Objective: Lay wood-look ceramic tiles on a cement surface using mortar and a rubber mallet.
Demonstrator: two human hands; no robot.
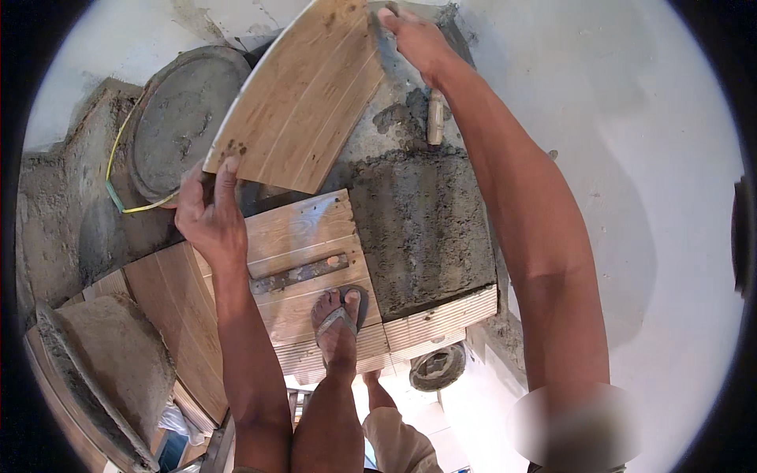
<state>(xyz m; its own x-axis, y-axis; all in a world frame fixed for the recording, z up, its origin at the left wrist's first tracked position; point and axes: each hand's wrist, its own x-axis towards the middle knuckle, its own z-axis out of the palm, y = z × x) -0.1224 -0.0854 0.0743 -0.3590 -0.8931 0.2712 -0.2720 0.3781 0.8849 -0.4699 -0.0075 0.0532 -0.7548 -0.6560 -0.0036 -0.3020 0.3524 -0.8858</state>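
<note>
My left hand (211,217) grips a wood-grain tile (296,98) at its lower left corner. My right hand (422,47) is closed on the same tile's upper right corner, holding it tilted. Below and right of it lies a rough, dark mortar bed (422,229), with a wooden-handled tool (435,118) on the mortar-smeared surface above. A laid wood-grain tile (292,221) adjoins the bed, carrying a narrow stained bar (300,272) beside my sandalled foot (335,315).
A mortar-filled bucket (177,118) with a yellow handle sits upper left. A crusted board or container (106,370) rests on tiles at lower left. Ribbed step edges (438,319) drop toward a pale floor with a dirty bucket (438,366). A pale wall (646,197) runs along the right.
</note>
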